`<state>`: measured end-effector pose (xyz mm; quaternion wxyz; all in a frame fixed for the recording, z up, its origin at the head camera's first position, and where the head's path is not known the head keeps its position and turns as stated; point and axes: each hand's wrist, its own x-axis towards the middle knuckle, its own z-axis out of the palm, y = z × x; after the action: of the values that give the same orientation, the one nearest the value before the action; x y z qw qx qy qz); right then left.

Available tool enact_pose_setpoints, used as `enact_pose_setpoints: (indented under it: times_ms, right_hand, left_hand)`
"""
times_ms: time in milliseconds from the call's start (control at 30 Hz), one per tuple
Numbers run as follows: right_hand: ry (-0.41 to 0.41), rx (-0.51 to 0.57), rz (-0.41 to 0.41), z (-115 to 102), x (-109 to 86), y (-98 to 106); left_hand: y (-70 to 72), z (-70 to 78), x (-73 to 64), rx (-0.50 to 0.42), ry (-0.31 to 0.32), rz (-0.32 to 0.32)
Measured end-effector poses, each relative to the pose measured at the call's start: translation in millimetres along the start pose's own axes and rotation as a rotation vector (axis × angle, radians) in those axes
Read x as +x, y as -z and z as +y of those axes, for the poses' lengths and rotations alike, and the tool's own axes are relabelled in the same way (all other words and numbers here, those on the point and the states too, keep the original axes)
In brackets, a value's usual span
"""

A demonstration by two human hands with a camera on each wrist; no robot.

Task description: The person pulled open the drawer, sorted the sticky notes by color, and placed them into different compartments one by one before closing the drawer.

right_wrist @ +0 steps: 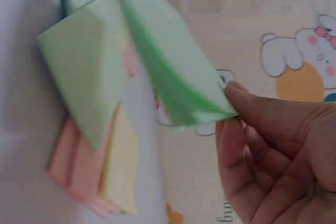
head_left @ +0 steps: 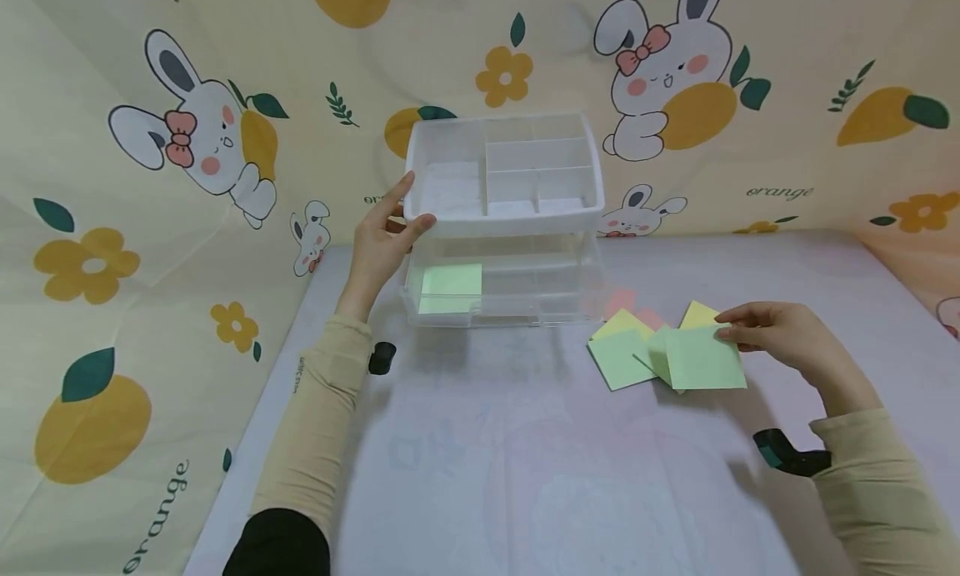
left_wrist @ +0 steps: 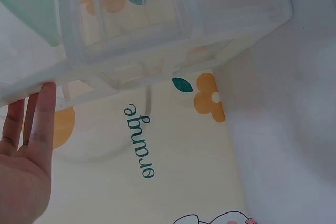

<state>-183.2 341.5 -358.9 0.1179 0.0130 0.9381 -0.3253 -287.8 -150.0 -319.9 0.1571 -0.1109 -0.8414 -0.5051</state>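
My left hand (head_left: 380, 241) grips the left front corner of a white storage box (head_left: 517, 224), thumb at the front and fingers along the side. The box has a divided top tray, and a light green sticky note (head_left: 450, 289) shows inside its clear lower drawer (head_left: 540, 297). In the left wrist view, fingertips (left_wrist: 46, 95) meet the box's edge. My right hand (head_left: 791, 347) pinches a green sticky note (head_left: 707, 359) by its edge. In the right wrist view this note (right_wrist: 173, 61) bends, showing a darker green underside, above other notes.
Beside the box on the white table (head_left: 525, 459) lies a loose pile of green (head_left: 622, 361), yellow and pink sticky notes (right_wrist: 81, 161). A patterned cloth (head_left: 225, 184) with rabbits and oranges hangs behind the box and along the left.
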Motion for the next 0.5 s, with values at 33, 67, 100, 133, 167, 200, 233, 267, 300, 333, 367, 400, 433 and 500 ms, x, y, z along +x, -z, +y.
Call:
enact_pose_setpoints:
  times_ms: [33,67,100,133,167,200,233,267,300,333,367,400,433,500]
  right_hand:
    - [0.001,0.020,0.017,-2,-1.1,2]
    - [0.006,0.042,0.035,-3,-2.4,3]
    - [0.010,0.065,0.053,-5,-3.7,5]
    - [0.013,0.094,0.070,-7,-5.3,7]
    - [0.011,0.117,0.086,-9,-7.2,9]
    - [0.011,0.146,0.101,-12,-8.8,11]
    - [0.011,0.180,0.117,-14,-10.6,13]
    - [0.008,0.210,0.130,-17,-12.3,15]
    - [0.021,0.247,0.149,-20,-13.7,17]
    - [0.030,0.276,0.168,-23,-15.5,20]
    - [0.055,0.343,0.190,-26,-16.3,22]
    - [0.107,0.436,0.217,-29,-16.7,24]
    - [0.163,0.517,0.245,-32,-16.9,25]
    - [0.269,0.674,0.297,-39,-17.2,29]
  left_hand:
    - [0.0,-0.1,0.0,0.000,-0.001,-0.001]
    - [0.1,-0.1,0.0,-0.002,-0.001,-0.001]
    - [0.2,-0.2,-0.2,-0.007,0.000,-0.001]
    - [0.3,-0.2,-0.4,-0.008,0.003,-0.002]
    - [0.5,-0.3,-0.5,-0.011,0.008,-0.004]
    - [0.6,-0.3,-0.6,-0.013,0.013,-0.004]
    - [0.8,-0.3,-0.9,-0.014,0.017,-0.004]
    - [1.0,-0.4,-0.9,-0.016,0.020,-0.005]
    - [1.2,-0.7,-1.0,-0.019,0.022,-0.006]
    - [1.3,-0.9,-0.9,-0.020,0.023,-0.007]
    - [1.2,-1.1,-0.6,-0.023,0.023,-0.010]
    - [1.1,-1.4,-0.3,-0.026,0.021,-0.012]
    - [1.0,-1.6,-0.1,-0.028,0.021,-0.015]
    - [0.7,-1.6,0.4,-0.039,0.022,-0.021]
